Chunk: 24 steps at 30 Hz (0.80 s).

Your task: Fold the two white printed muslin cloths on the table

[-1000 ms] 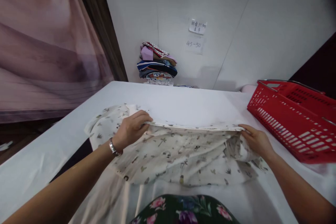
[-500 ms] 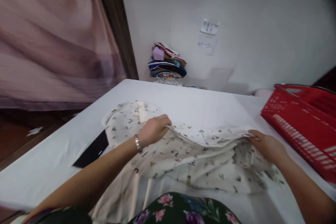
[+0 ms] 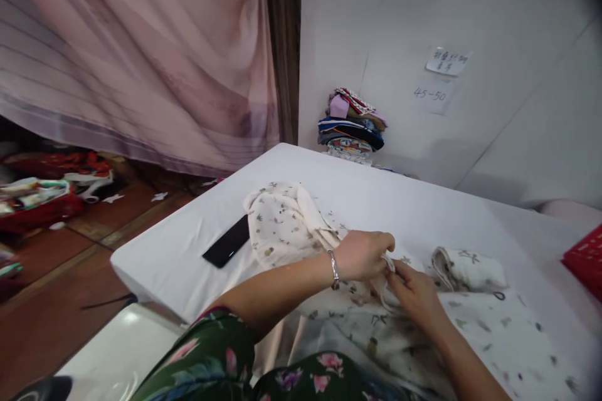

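A cream garment [image 3: 291,225] with a small dark print lies crumpled across the white-covered table [image 3: 414,207] in front of me. My left hand [image 3: 364,255], with a silver bracelet at the wrist, is closed on a fold of the garment near its middle. My right hand [image 3: 409,291] sits right beside it, fingers pinching the same bunched edge. A sleeve of the garment [image 3: 468,268] lies to the right of both hands. More of the cloth spreads toward the lower right.
A black phone [image 3: 226,242] lies on the table left of the garment. A stack of folded clothes [image 3: 352,126] stands against the back wall. A red basket's corner [image 3: 586,258] shows at the right edge. Pink curtain and cluttered floor lie to the left.
My hands, which were wide apart holding the garment's edge stretched, have come together at its middle. The view has swung left, pushing the red basket almost out of sight.
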Each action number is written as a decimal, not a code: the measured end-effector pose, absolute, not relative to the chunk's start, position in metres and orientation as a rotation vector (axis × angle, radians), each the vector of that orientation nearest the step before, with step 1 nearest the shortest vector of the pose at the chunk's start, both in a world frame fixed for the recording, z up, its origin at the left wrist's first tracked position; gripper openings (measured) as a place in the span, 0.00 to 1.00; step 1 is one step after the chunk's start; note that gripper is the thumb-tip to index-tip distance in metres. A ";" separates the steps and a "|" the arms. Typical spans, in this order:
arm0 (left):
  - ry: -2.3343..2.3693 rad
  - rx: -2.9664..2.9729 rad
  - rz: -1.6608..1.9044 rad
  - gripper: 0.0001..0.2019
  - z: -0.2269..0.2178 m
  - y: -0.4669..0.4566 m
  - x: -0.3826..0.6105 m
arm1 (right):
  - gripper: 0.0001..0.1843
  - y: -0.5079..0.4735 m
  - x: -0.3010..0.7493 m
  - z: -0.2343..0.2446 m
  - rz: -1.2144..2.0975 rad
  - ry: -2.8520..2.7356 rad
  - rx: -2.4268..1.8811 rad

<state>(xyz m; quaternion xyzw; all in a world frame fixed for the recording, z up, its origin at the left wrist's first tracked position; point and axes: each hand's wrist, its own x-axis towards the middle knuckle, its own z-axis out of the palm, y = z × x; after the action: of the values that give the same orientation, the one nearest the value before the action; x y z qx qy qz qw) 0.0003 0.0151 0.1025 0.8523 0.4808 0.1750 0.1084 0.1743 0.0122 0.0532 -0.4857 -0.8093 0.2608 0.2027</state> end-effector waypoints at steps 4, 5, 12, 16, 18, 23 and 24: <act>1.313 2.595 0.546 0.14 0.091 0.018 -0.017 | 0.17 0.009 0.188 0.055 0.746 -2.248 -1.357; 1.290 2.614 0.556 0.13 0.089 0.019 -0.023 | 0.17 0.007 0.191 0.056 0.743 -2.248 -1.362; 1.290 2.739 0.642 0.14 0.072 0.021 -0.066 | 0.17 -0.011 0.200 0.055 0.770 -2.418 -1.330; 1.371 2.721 0.676 0.13 0.063 0.012 -0.074 | 0.17 -0.016 0.192 0.043 0.863 -2.624 -1.201; 1.296 2.672 0.713 0.17 0.061 0.006 -0.076 | 0.16 -0.017 0.188 0.035 0.935 -2.678 -1.174; 1.243 2.345 0.883 0.26 0.057 0.001 -0.101 | 0.15 -0.017 0.189 0.018 1.172 -2.614 -1.105; 1.377 2.230 0.963 0.25 0.056 0.005 -0.110 | 0.16 -0.018 0.190 0.016 1.203 -2.580 -1.098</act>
<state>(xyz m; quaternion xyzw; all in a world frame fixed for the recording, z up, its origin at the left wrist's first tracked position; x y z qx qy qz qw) -0.1103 0.0046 0.0555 0.7864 0.4857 0.3397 0.1739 0.1898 -0.0176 0.0165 -0.3595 -0.8448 0.3938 0.0452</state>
